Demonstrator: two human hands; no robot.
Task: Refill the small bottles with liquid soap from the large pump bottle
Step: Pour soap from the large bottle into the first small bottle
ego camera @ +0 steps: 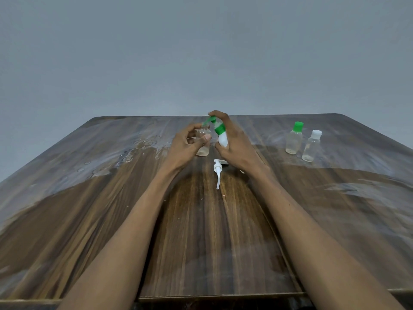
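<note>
Head view: your left hand grips 1 uncapped small bottle while your right hand, fingers curled, tilts the pump bottle toward 11 o'clock; next, likely press soap into its mouth.

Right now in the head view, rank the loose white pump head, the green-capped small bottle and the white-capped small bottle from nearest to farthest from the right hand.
1. Loose white pump head: lying on the table just below the right hand.
2. Green-capped small bottle: upright, off to the right.
3. White-capped small bottle: upright, farther right, beside the green-capped one.
</note>
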